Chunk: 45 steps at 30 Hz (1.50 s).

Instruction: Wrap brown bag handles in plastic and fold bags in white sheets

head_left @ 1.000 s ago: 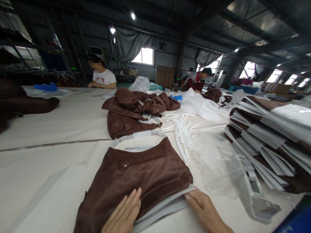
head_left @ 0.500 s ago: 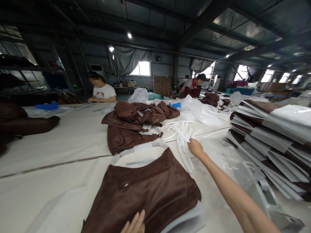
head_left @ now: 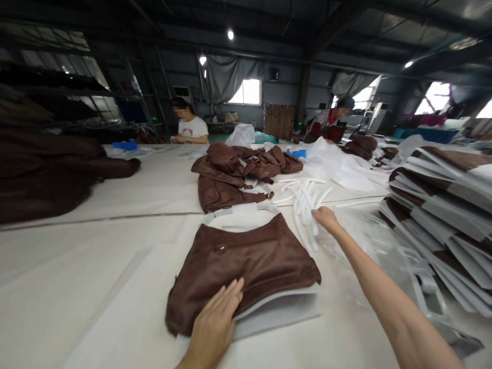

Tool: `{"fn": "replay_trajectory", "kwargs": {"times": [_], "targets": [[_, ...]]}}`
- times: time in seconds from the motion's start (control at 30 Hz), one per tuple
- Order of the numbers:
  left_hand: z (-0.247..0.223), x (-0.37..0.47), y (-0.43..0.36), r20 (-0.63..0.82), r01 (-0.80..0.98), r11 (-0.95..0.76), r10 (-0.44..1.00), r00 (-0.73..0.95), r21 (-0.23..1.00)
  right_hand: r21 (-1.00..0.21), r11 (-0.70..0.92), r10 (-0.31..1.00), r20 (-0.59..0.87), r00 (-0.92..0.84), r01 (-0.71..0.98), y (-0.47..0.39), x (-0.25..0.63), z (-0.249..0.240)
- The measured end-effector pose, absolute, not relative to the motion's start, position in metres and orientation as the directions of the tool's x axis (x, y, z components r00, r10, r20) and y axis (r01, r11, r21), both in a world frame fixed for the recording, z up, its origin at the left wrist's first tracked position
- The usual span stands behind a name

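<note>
A dark brown leather handbag (head_left: 249,256) lies flat in front of me, its strap wrapped in white sheeting and curving away at the far side. Thin white foam sheet (head_left: 284,310) sticks out from beneath its near edge. My left hand (head_left: 219,312) rests flat on the bag's near part, fingers extended. Beyond the bag's right corner, my right hand (head_left: 326,219) is closed at the edge of a loose pile of white foam strips (head_left: 303,207), its fingertips pinching a strip; the exact grip is partly hidden.
More brown bags (head_left: 230,177) are heaped behind. At right stands a tall stack of brown bags layered with white sheets (head_left: 442,225); clear plastic (head_left: 361,241) and a grey tape dispenser (head_left: 428,292) lie beside it. Dark brown leather (head_left: 49,174) is piled left. Two people work beyond the table.
The view has turned left and tilted down. My left hand has come further onto the bag and shows more fully. My right hand stays at the foam strips.
</note>
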<state>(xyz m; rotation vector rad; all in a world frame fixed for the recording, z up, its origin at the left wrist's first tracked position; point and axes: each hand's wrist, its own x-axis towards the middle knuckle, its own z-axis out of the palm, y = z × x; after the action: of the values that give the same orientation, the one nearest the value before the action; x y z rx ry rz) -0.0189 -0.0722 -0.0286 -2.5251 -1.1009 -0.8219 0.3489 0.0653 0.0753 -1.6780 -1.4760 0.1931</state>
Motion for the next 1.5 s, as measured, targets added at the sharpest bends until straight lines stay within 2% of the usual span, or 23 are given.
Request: {"fn": "replay_trajectory", "kwargs": {"times": [0.13,0.23,0.3,0.43,0.53,0.63,0.73,0.83,0.9,0.97,1.1,1.23,1.33,1.4,1.5], "targets": [[-0.012,-0.011,-0.076,0.434,0.761,-0.632,0.732,0.525,0.147,-0.796,0.108,0.937,0.282,0.207,0.596,0.029,0.358,0.078],[0.002,-0.009,-0.073,0.207,0.793,-0.529,0.849,0.487,0.304,-0.895,0.240,0.956,0.286,0.069,0.377,-0.028,0.371,0.086],[0.015,-0.009,-0.068,0.049,0.811,-0.448,0.884,0.466,0.377,-0.889,0.249,0.968,0.231,-0.093,0.383,-0.070,0.382,0.090],[0.037,-0.009,-0.056,-0.061,0.806,-0.404,0.879,0.473,0.433,-0.779,0.356,0.893,0.120,-0.434,0.517,-0.128,0.390,0.083],[0.048,-0.010,-0.049,-0.107,0.800,-0.406,0.862,0.496,0.441,-0.686,0.483,0.801,0.096,-0.591,0.544,-0.137,0.372,0.066],[0.058,-0.009,-0.042,-0.147,0.798,-0.425,0.838,0.525,0.426,-0.549,0.636,0.739,0.228,-0.635,0.543,-0.125,0.340,0.047],[0.067,-0.007,-0.035,-0.180,0.800,-0.448,0.817,0.547,0.399,-0.310,0.753,0.654,0.451,-0.607,0.580,-0.106,0.309,0.028],[0.069,-0.007,-0.035,-0.185,0.810,-0.457,0.817,0.546,0.368,-0.080,0.748,0.575,0.574,-0.583,0.659,-0.093,0.290,0.012],[0.065,-0.007,-0.041,-0.164,0.820,-0.453,0.832,0.530,0.351,0.000,0.717,0.555,0.605,-0.571,0.697,-0.089,0.285,0.002],[0.056,-0.007,-0.051,-0.129,0.830,-0.446,0.851,0.510,0.336,0.031,0.697,0.546,0.625,-0.558,0.716,-0.089,0.283,-0.007],[0.029,-0.006,-0.071,-0.038,0.821,-0.475,0.858,0.512,0.317,0.002,0.659,0.571,0.650,-0.501,0.752,-0.089,0.281,-0.026],[0.003,-0.008,-0.077,0.161,0.742,-0.625,0.780,0.604,0.243,-0.037,0.645,0.610,0.626,-0.486,0.763,-0.093,0.281,-0.030],[-0.007,-0.011,-0.077,0.198,0.725,-0.663,0.749,0.633,0.188,-0.127,0.680,0.647,0.566,-0.511,0.722,-0.102,0.286,-0.002],[-0.009,-0.011,-0.077,0.214,0.728,-0.666,0.744,0.633,0.162,-0.180,0.687,0.643,0.602,-0.473,0.704,-0.103,0.289,0.029],[-0.009,-0.009,-0.079,0.237,0.737,-0.666,0.739,0.630,0.117,-0.158,0.694,0.621,0.626,-0.472,0.702,-0.085,0.288,0.066]]}}
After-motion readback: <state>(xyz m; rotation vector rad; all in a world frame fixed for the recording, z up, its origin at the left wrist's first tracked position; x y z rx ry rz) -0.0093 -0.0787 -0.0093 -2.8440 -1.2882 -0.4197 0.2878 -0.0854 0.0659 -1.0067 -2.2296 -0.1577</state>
